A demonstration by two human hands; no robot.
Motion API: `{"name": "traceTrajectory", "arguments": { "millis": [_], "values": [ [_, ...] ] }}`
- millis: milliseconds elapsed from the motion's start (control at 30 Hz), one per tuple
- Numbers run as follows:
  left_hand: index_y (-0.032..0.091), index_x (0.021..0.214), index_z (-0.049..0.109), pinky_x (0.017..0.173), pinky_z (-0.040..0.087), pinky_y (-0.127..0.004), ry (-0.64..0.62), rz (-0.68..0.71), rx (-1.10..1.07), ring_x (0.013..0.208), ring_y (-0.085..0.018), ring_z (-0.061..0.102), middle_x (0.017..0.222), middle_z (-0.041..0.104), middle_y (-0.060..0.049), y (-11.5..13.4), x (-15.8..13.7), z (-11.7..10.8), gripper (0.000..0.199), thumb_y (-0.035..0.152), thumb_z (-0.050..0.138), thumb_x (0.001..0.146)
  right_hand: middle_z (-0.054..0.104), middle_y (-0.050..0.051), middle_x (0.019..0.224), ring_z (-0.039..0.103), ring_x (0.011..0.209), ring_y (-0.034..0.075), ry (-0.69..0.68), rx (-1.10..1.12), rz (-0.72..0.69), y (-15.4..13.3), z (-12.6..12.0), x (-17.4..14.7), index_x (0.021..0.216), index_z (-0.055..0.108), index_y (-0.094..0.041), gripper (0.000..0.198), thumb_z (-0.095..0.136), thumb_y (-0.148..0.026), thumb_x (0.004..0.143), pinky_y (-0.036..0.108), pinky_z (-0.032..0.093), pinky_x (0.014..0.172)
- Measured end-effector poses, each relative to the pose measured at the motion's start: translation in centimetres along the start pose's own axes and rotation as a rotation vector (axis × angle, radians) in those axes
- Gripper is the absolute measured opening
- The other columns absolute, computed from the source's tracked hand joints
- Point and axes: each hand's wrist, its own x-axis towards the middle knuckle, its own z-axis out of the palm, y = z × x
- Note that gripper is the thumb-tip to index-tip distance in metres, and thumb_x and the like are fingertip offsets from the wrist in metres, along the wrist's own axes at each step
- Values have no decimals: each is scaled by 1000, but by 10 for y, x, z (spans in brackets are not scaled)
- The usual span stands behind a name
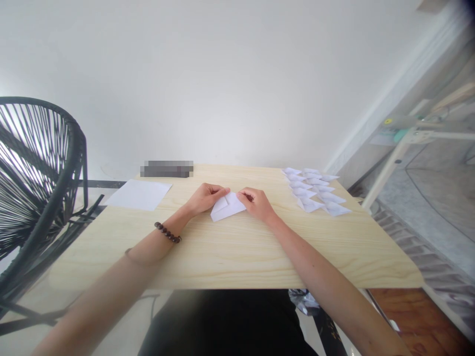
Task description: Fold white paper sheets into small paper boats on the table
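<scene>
A partly folded sheet of white paper (227, 210) is held between my two hands above the middle of the wooden table. My left hand (208, 198) pinches its upper left edge, thumb on top, and a dark bead bracelet circles that wrist. On the other side, my right hand (256, 201) grips the paper's right end between thumb and curled fingers. A slanted crease and a folded flap show on the paper's face. Parts of its upper edge are hidden behind my fingers.
Several folded white paper pieces (311, 190) stand in rows at the table's back right. Flat white sheets (139, 194) lie at the left, near a blurred dark object (166, 169). A black corded chair (70, 133) is beside the table (222, 262); a white wall rises behind.
</scene>
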Motion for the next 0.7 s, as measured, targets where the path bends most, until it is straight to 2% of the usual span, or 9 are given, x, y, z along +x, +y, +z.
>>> {"name": "traceTrajectory", "arguments": {
  "millis": [100, 267, 400, 567, 700],
  "values": [
    [11, 57, 56, 39, 20, -19, 15, 18, 7, 43, -6, 30, 47, 39, 3, 0, 0, 0, 43, 49, 47, 76, 49, -1, 60, 41, 55, 9, -8, -8, -12, 0, 0, 0, 65, 53, -15, 26, 42, -32, 82, 21, 31, 53],
    [11, 59, 55, 38, 18, -19, 53, 4, 35, 43, -6, 29, 48, 37, 3, -1, 0, 0, 42, 49, 48, 74, 41, -2, 54, 36, 52, 9, -4, -28, 11, 0, 1, 0, 58, 47, -16, 36, 37, -39, 84, 22, 28, 50],
    [11, 57, 53, 38, 18, -19, 52, 12, 12, 44, -6, 27, 48, 34, 3, 0, 0, 1, 42, 49, 48, 75, 47, -2, 59, 40, 54, 9, -23, -20, -19, 0, 1, 0, 65, 51, -15, 31, 40, -38, 83, 21, 30, 52],
    [11, 59, 55, 39, 18, -19, 60, 20, 8, 44, -6, 29, 49, 36, 3, 1, 1, 2, 42, 49, 47, 75, 51, 0, 62, 42, 56, 9, -27, -49, -62, 1, 0, 1, 66, 54, -15, 31, 40, -36, 84, 22, 32, 55],
    [11, 59, 54, 39, 19, -18, 54, -2, -1, 44, -6, 30, 48, 38, 3, 1, 1, 2, 43, 51, 46, 75, 47, -2, 58, 39, 54, 8, -5, -43, -52, 1, 0, 1, 62, 52, -15, 32, 40, -36, 84, 21, 30, 53]
  ]
}}
